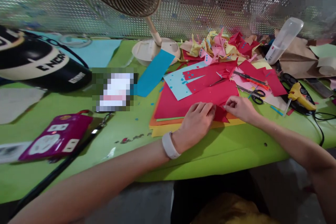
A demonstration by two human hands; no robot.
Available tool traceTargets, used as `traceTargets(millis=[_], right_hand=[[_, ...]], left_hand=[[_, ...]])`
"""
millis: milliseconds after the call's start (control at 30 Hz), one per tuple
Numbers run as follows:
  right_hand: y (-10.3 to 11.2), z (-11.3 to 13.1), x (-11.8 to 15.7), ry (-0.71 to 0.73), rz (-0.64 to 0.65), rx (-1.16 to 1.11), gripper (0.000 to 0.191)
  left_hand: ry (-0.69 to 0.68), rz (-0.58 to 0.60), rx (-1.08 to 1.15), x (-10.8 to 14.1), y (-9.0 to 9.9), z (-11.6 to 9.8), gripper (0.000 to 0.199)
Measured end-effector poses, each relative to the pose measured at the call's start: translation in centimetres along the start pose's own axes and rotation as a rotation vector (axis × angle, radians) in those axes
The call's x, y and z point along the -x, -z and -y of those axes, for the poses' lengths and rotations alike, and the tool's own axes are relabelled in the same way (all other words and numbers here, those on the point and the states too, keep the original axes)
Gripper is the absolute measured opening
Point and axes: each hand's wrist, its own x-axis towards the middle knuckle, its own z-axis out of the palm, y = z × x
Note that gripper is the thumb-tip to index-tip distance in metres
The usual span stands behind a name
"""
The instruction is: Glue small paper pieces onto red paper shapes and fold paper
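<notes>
My left hand (pixel 196 120), with a pale band on the wrist, rests on a stack of coloured paper with its fingers bent and pressed together at a small dark red piece of paper (pixel 222 114). Thumb and forefinger of my right hand (pixel 240 107) pinch that piece at its right side. Part of it is hidden under the left fingers. Beneath lies a large red sheet (pixel 170 103), over orange and yellow sheets (pixel 164 131). A light blue sheet (pixel 181 89) and red strips (pixel 204 82) lie just beyond, sprinkled with small blue bits.
Black-handled scissors (pixel 257 95), a yellow glue gun (pixel 300 98) and a clear bottle (pixel 285 40) are at the right. Folded paper shapes (pixel 217 47) pile up behind. A fan (pixel 154 38), blue strip (pixel 154 73), phone (pixel 117 89), purple pouch (pixel 57 134) and black cylinder (pixel 39 63) stand leftward.
</notes>
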Motion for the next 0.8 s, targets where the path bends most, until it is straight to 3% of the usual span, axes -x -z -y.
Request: traceTargets(millis=[167, 533, 800], right_hand=[[-0.05, 0.44, 0.22, -0.032, 0.010, 0.030, 0.009], [0.00, 0.65, 0.02, 0.005, -0.023, 0.116, 0.013], [-0.07, 0.70, -0.01, 0.013, -0.021, 0.106, 0.016]], left_hand=[[-0.027, -0.044, -0.062, 0.21, -0.23, 0.53, 0.031], [-0.050, 0.020, 0.088, 0.92, -0.48, 0.14, 0.038], [-0.076, 0.006, 0.042, 0.98, -0.35, 0.32, 0.035]])
